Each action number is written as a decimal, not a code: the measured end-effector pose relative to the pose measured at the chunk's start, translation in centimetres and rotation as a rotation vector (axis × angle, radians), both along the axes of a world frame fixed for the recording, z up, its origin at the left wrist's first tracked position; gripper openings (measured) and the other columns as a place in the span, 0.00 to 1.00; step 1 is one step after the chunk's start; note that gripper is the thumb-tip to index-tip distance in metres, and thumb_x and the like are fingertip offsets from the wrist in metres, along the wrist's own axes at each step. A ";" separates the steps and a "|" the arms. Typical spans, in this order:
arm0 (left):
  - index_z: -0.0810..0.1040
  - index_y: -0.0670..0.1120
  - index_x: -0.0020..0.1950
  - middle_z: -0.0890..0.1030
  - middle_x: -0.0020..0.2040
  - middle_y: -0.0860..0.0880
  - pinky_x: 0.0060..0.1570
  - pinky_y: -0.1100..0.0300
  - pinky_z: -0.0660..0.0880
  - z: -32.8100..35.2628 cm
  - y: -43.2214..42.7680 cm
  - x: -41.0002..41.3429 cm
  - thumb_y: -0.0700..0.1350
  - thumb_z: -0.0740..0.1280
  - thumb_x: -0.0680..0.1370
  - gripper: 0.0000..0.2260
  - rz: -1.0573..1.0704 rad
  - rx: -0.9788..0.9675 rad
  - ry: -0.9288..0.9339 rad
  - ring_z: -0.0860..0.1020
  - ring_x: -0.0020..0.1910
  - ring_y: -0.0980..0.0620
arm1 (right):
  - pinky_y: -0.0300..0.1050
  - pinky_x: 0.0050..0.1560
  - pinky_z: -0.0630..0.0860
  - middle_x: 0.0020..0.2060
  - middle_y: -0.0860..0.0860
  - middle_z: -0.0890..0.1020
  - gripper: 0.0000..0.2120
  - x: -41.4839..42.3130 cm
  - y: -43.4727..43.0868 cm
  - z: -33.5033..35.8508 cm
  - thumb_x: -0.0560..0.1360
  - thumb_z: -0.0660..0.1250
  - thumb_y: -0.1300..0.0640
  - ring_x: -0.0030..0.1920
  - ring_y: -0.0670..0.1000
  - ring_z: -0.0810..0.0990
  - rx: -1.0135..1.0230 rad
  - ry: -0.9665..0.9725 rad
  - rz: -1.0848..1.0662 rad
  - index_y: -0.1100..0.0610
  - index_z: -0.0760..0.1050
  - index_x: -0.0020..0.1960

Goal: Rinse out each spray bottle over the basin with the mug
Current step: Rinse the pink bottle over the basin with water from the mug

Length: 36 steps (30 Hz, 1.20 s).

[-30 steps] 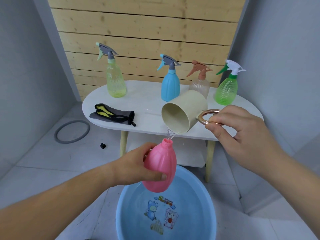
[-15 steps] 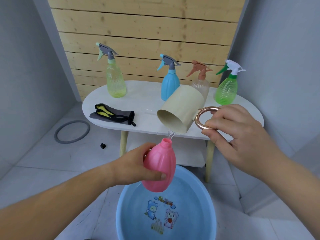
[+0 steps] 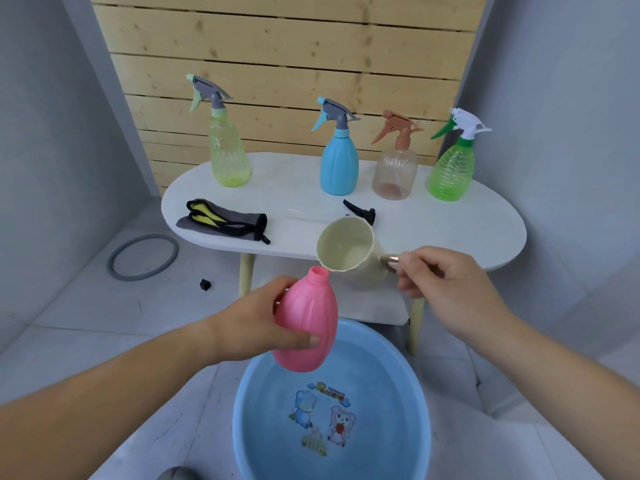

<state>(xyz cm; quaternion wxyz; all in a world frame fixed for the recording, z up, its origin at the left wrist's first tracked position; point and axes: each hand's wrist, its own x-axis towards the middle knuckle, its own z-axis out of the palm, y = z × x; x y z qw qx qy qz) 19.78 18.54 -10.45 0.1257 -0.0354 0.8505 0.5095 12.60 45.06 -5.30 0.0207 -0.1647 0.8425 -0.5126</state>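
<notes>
- Currently the pink bottle (image 3: 306,323) is hanging capless over the far-left edge of the basin (image 3: 391,355), above the water.
- Round its belly the left hand (image 3: 252,327) is gripping, thumb across the front and fingers curled behind.
- Its long axis is running near upright with a slight lean. The open neck (image 3: 318,271) is pointing up and a bit away toward the table, and the base is pointing down at the basin.
- Changed: half a second back the mug (image 3: 346,252) was tipped mouth-down over the neck, with a thin stream going in. Now it is swung back, its mouth facing the camera and left, no stream showing.
- Judgement: the fill step is probably ending, with swirling and dumping into the basin likely coming next.
- The mug lip is sitting just above and right of the neck, apart from it. Cannot tell how much water is remaining inside.
- On the copper ring handle (image 3: 389,263) the right hand (image 3: 446,289) is pinching, fingers curled round it.
- The basin is holding water, with a cartoon print showing through.
- Waiting capped on the white table (image 3: 467,237) are the yellow-green bottle (image 3: 228,157), blue bottle (image 3: 339,168), clear bottle (image 3: 394,174) and green bottle (image 3: 452,174), so most of the task is probably remaining.
- Also lying there: a black trigger head (image 3: 362,211) and grey-yellow gloves (image 3: 221,220).
- On the floor: a grey ring (image 3: 142,256) and a small black bit (image 3: 205,284).
</notes>
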 end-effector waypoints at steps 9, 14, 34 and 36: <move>0.70 0.58 0.70 0.80 0.59 0.56 0.51 0.60 0.82 -1.2 -1.0 0.8 0.47 0.82 0.69 0.34 0.023 -0.021 -0.036 0.80 0.58 0.56 | 0.45 0.37 0.77 0.31 0.57 0.79 0.14 -1.7 -1.3 -10.6 0.80 0.64 0.53 0.30 0.54 0.77 0.109 -0.637 -0.087 0.59 0.76 0.39; 0.68 0.57 0.71 0.78 0.60 0.57 0.51 0.61 0.82 -1.7 0.5 0.5 0.46 0.81 0.69 0.35 0.009 0.003 -0.003 0.78 0.60 0.56 | 0.44 0.33 0.72 0.29 0.54 0.77 0.13 -2.8 -1.3 -18.3 0.80 0.62 0.55 0.29 0.52 0.76 0.319 -0.721 -0.097 0.59 0.76 0.39; 0.69 0.58 0.71 0.77 0.61 0.61 0.55 0.52 0.83 -4.7 1.1 -1.1 0.48 0.83 0.68 0.36 0.027 0.071 0.010 0.76 0.62 0.60 | 0.50 0.41 0.79 0.42 0.58 0.84 0.16 -2.6 -0.2 -28.0 0.78 0.61 0.49 0.44 0.58 0.84 0.615 -0.730 -0.067 0.60 0.80 0.46; 0.69 0.59 0.70 0.77 0.59 0.63 0.55 0.52 0.83 -4.8 1.1 -1.0 0.48 0.83 0.68 0.36 0.024 0.080 0.006 0.76 0.62 0.61 | 0.50 0.42 0.79 0.43 0.58 0.84 0.16 -2.6 -0.2 -28.0 0.79 0.61 0.49 0.45 0.58 0.84 0.631 -0.727 -0.062 0.60 0.79 0.46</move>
